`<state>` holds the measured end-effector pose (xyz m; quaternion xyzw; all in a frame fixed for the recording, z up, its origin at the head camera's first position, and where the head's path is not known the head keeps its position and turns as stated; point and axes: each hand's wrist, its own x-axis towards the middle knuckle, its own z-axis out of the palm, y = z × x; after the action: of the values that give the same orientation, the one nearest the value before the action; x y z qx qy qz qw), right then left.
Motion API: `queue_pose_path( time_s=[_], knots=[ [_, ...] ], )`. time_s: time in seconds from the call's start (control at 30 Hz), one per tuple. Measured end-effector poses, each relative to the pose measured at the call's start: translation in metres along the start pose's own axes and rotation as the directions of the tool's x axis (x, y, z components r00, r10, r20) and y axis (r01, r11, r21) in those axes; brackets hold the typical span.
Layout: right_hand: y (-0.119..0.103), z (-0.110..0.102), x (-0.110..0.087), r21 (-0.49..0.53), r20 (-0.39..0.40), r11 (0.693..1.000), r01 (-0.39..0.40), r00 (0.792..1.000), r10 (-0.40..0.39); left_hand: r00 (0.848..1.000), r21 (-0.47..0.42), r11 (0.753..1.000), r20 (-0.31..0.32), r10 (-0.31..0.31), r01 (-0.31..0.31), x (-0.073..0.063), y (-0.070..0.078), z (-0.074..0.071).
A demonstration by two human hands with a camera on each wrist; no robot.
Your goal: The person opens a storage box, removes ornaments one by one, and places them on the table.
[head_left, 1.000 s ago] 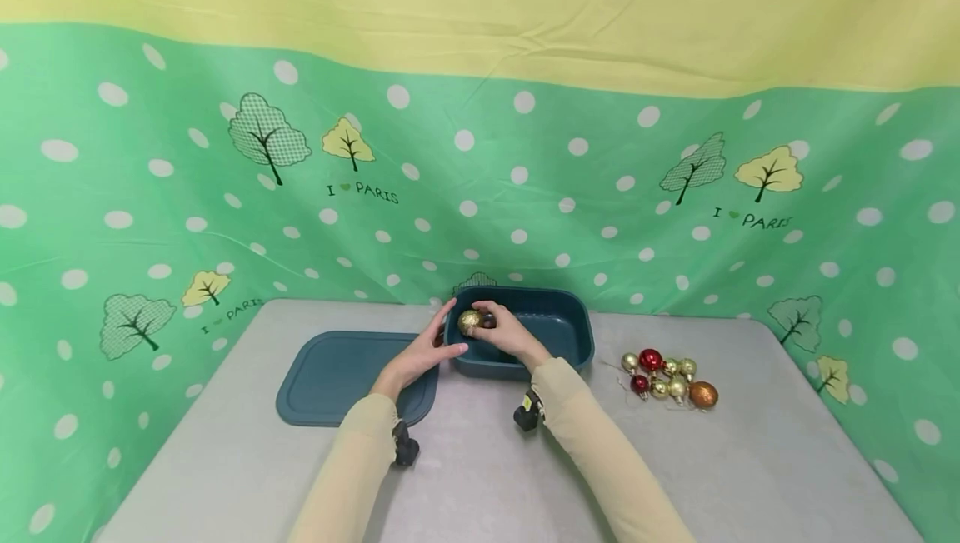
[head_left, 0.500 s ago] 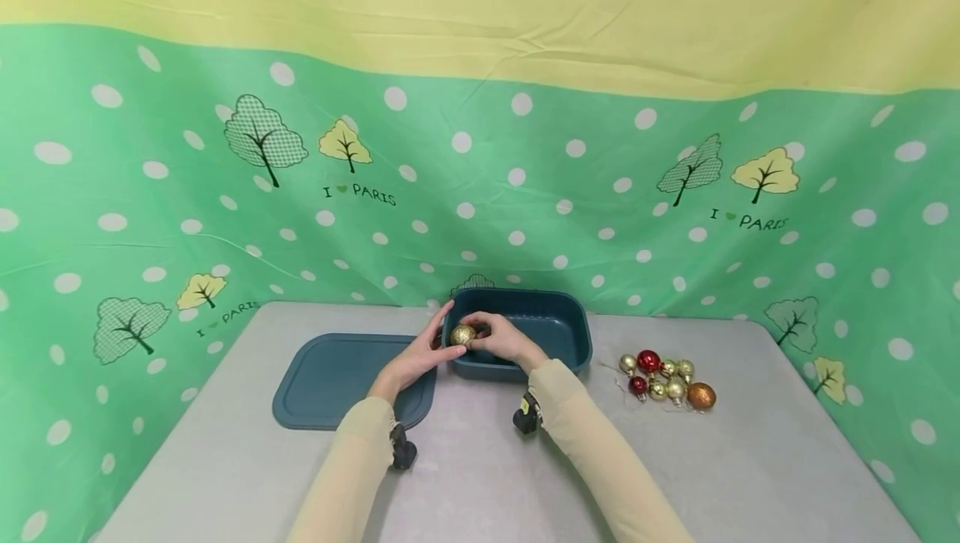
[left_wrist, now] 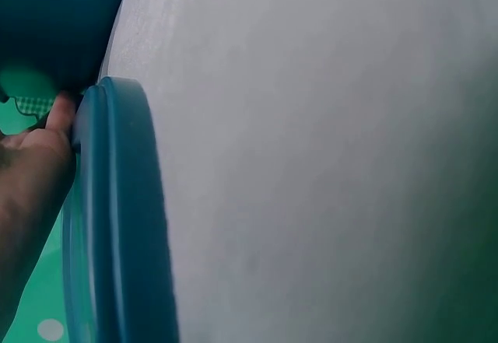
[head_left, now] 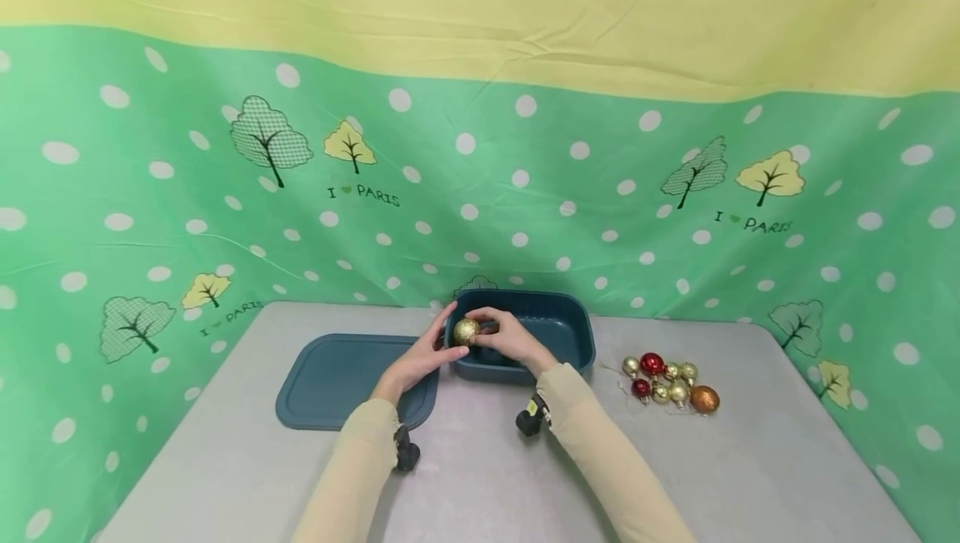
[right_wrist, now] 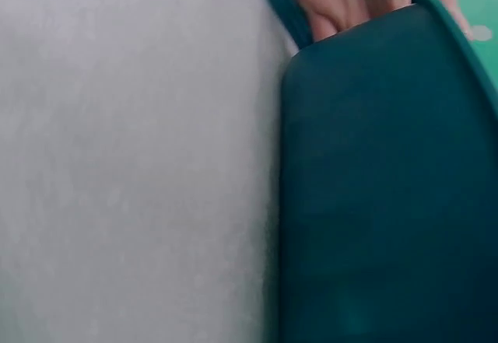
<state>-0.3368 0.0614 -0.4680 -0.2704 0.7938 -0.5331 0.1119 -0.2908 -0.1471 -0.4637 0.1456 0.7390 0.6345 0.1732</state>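
A dark blue open box stands near the back of the table. My right hand pinches a glittery gold bauble at the box's left end, just inside the rim. At that same end my left hand rests with spread fingers, its thumb at the front corner and its fingertips towards the back corner. In the right wrist view the left hand shows behind the end of the box; the bauble is hidden there. The left wrist view catches part of the left hand beside the lid's edge.
The flat blue lid lies left of the box, partly under the left forearm and hand. To the right of the box sits a cluster of several small gold and red baubles with an orange one. A green and yellow printed cloth hangs behind the table.
My right hand has brought the gold bauble slightly nearer the front rim of the box over the last second. The left hand keeps its place at the box's left end.
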Motion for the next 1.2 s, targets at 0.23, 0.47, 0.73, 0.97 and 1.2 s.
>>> queue_pose_path(
  time_s=[0.23, 0.47, 0.73, 0.97, 1.2],
  knots=[
    [-0.005, -0.012, -0.009, 0.024, -0.013, 1.0, 0.007, 1.0, -0.007, 1.0, 0.006, 1.0, -0.013, -0.008, 0.008, -0.001, 0.002, 0.001],
    [-0.012, -0.026, -0.02, 0.091, -0.005, 0.996, 0.001, 1.0, -0.001, 1.0, 0.027, 1.0, -0.017, -0.001, 0.002, -0.004, 0.005, 0.001],
    [-0.016, -0.036, -0.035, 0.06, -0.05, 0.998, 0.037, 0.998, -0.034, 1.0, 0.024, 1.0, -0.021, -0.008, 0.008, -0.003, 0.003, 0.001],
    [-0.016, -0.04, -0.044, 0.037, -0.061, 0.999, 0.027, 0.998, -0.025, 1.0, 0.026, 1.0, -0.026, -0.007, 0.007, -0.002, 0.001, 0.0],
    [-0.032, -0.041, -0.059, -0.004, -0.02, 1.0, 0.023, 1.0, -0.023, 1.0, 0.041, 0.999, -0.027, -0.013, 0.014, -0.001, 0.0, 0.002]
  ],
)
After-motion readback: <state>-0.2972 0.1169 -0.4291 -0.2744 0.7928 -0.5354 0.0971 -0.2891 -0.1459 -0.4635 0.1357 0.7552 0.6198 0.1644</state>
